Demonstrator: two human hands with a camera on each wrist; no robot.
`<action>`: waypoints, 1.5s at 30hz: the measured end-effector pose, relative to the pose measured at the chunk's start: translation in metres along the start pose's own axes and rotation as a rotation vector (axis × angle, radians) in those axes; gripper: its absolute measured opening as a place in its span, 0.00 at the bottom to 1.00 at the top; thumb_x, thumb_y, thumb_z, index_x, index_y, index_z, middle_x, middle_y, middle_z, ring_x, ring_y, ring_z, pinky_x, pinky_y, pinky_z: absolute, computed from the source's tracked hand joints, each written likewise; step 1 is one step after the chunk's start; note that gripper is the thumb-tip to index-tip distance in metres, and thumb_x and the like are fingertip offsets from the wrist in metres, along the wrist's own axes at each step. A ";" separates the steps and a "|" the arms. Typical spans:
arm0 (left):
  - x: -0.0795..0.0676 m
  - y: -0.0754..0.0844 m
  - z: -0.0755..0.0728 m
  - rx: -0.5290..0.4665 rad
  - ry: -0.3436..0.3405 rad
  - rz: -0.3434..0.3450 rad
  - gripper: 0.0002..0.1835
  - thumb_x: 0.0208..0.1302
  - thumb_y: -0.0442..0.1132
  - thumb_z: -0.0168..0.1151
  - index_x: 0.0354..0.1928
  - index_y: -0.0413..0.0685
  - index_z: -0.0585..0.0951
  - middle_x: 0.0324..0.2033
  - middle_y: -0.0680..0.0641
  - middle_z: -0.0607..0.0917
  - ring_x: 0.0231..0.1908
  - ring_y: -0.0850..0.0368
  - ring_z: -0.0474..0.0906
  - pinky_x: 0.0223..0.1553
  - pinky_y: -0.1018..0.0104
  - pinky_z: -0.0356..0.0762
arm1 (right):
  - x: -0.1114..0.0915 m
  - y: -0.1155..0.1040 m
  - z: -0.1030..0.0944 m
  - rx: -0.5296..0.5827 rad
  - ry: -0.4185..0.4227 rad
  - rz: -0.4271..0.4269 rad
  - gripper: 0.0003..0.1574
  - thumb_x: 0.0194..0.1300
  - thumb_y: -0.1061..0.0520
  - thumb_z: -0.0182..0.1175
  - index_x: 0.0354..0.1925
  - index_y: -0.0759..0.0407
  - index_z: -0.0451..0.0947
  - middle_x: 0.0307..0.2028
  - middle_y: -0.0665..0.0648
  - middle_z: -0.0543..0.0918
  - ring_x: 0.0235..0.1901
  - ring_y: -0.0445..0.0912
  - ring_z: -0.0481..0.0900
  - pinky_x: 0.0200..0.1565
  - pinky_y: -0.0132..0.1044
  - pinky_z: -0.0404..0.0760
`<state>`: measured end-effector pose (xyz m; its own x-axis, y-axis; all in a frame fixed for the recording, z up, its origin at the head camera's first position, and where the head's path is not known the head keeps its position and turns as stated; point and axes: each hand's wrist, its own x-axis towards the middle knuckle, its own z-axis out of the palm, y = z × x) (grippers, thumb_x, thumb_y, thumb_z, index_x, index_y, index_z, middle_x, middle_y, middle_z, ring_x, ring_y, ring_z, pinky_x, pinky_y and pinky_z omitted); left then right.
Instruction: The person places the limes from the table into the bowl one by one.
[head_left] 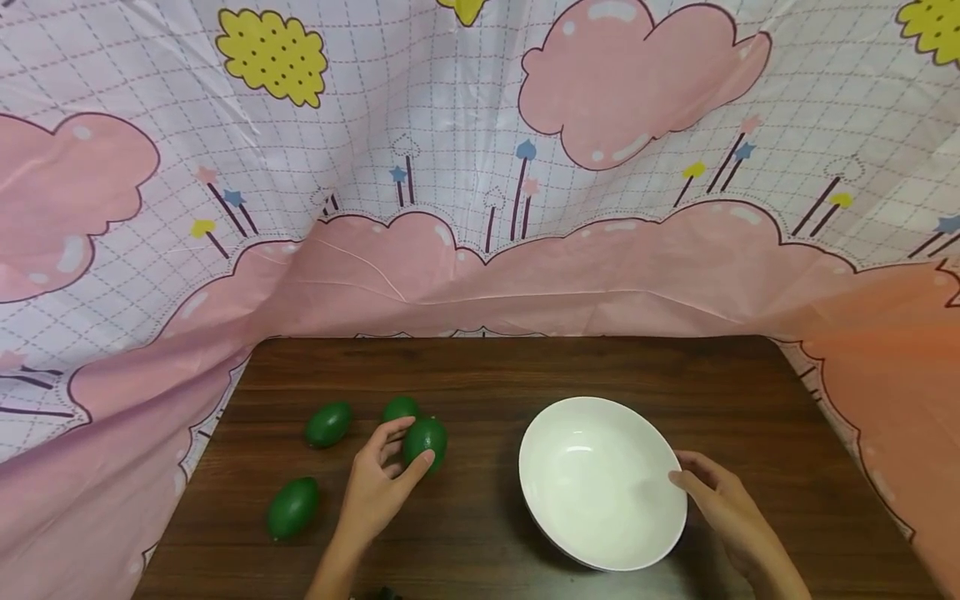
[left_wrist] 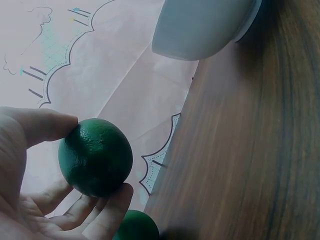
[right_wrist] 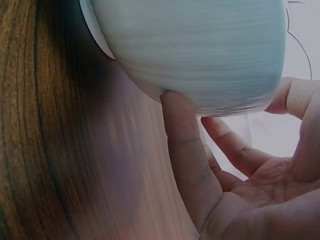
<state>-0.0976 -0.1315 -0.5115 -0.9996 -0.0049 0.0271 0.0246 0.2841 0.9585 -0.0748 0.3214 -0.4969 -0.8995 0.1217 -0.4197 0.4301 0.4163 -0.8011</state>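
Note:
My left hand pinches a green lime between thumb and fingers. In the left wrist view that lime stands off the tabletop, with part of another lime below it. This other lime sits just behind the held one in the head view, partly covered by it and the fingers. My right hand grips the right rim of a white bowl, thumb at the rim and fingers beneath its outer wall. The bowl's inside shows no contents.
Two more limes lie on the left of the brown wooden table: one lime farther back, one lime nearer the front. A patterned pink and white cloth hangs behind the table and along both sides. A small dark object shows at the bottom edge.

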 end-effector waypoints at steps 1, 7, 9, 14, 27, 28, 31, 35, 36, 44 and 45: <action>0.000 0.000 0.001 -0.003 0.000 -0.006 0.31 0.67 0.42 0.73 0.69 0.42 0.76 0.66 0.37 0.80 0.60 0.40 0.83 0.53 0.61 0.89 | 0.000 0.000 0.000 0.004 -0.001 -0.002 0.35 0.83 0.49 0.51 0.76 0.68 0.63 0.69 0.70 0.76 0.49 0.39 0.81 0.47 0.35 0.82; 0.001 0.000 0.005 -0.021 -0.020 -0.016 0.31 0.67 0.41 0.74 0.69 0.43 0.76 0.65 0.38 0.80 0.60 0.41 0.83 0.54 0.59 0.89 | -0.003 0.000 0.001 0.024 -0.001 -0.011 0.34 0.82 0.50 0.51 0.76 0.68 0.64 0.67 0.70 0.77 0.47 0.40 0.82 0.46 0.36 0.85; 0.001 -0.001 0.007 -0.024 -0.024 -0.016 0.31 0.66 0.41 0.74 0.69 0.44 0.76 0.65 0.38 0.81 0.60 0.42 0.83 0.53 0.58 0.89 | -0.003 0.000 0.001 0.025 0.001 -0.009 0.34 0.82 0.50 0.51 0.75 0.68 0.64 0.67 0.70 0.78 0.47 0.40 0.82 0.45 0.36 0.84; 0.002 -0.002 0.011 -0.036 -0.039 -0.015 0.30 0.67 0.42 0.74 0.69 0.44 0.76 0.65 0.39 0.81 0.59 0.43 0.83 0.53 0.58 0.89 | -0.003 0.001 0.002 0.033 0.003 -0.009 0.34 0.82 0.49 0.52 0.75 0.68 0.64 0.67 0.69 0.78 0.46 0.40 0.83 0.45 0.36 0.85; 0.001 0.000 0.018 -0.086 -0.069 -0.032 0.29 0.67 0.41 0.73 0.68 0.47 0.77 0.64 0.40 0.81 0.60 0.45 0.83 0.54 0.60 0.87 | -0.003 0.002 0.002 0.050 -0.005 -0.026 0.34 0.83 0.50 0.51 0.75 0.69 0.64 0.66 0.70 0.79 0.45 0.41 0.84 0.45 0.37 0.88; 0.001 0.001 0.018 -0.088 -0.072 -0.029 0.29 0.67 0.41 0.73 0.68 0.47 0.76 0.65 0.40 0.81 0.60 0.45 0.83 0.53 0.60 0.87 | -0.003 0.002 0.002 0.052 -0.006 -0.026 0.34 0.82 0.51 0.51 0.75 0.69 0.64 0.66 0.70 0.78 0.45 0.42 0.85 0.45 0.37 0.88; 0.001 0.003 0.020 -0.101 -0.074 -0.029 0.30 0.66 0.41 0.74 0.68 0.49 0.77 0.64 0.42 0.82 0.60 0.45 0.83 0.53 0.61 0.87 | -0.002 0.003 0.002 0.063 -0.006 -0.028 0.33 0.82 0.51 0.52 0.75 0.69 0.64 0.66 0.70 0.78 0.45 0.42 0.85 0.45 0.38 0.88; 0.002 0.005 0.023 -0.105 -0.082 -0.025 0.30 0.66 0.42 0.74 0.68 0.50 0.77 0.64 0.42 0.82 0.61 0.44 0.82 0.52 0.62 0.87 | -0.002 0.004 0.002 0.075 -0.007 -0.023 0.34 0.82 0.50 0.52 0.75 0.69 0.65 0.66 0.69 0.79 0.45 0.41 0.85 0.45 0.38 0.88; 0.002 0.004 0.025 -0.105 -0.083 -0.024 0.29 0.66 0.42 0.74 0.68 0.50 0.77 0.64 0.42 0.82 0.61 0.44 0.82 0.52 0.61 0.87 | -0.001 0.004 0.002 0.079 -0.008 -0.023 0.34 0.82 0.50 0.53 0.75 0.69 0.65 0.65 0.69 0.79 0.45 0.41 0.85 0.46 0.38 0.88; 0.003 0.001 0.037 -0.146 -0.115 -0.036 0.29 0.65 0.40 0.75 0.67 0.52 0.78 0.64 0.43 0.82 0.60 0.46 0.83 0.50 0.67 0.87 | -0.003 0.003 0.002 0.086 -0.002 -0.030 0.32 0.82 0.50 0.53 0.73 0.68 0.67 0.63 0.66 0.81 0.44 0.41 0.85 0.45 0.38 0.89; 0.003 0.001 0.039 -0.154 -0.122 -0.034 0.29 0.65 0.40 0.75 0.67 0.51 0.78 0.64 0.43 0.82 0.60 0.46 0.83 0.50 0.67 0.87 | -0.003 0.003 0.002 0.082 0.000 -0.030 0.32 0.82 0.50 0.53 0.73 0.68 0.67 0.62 0.66 0.82 0.44 0.41 0.85 0.45 0.38 0.89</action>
<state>-0.1012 -0.0935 -0.5213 -0.9937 0.1070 -0.0319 -0.0171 0.1361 0.9906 -0.0708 0.3205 -0.4989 -0.9120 0.1103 -0.3950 0.4079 0.3446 -0.8455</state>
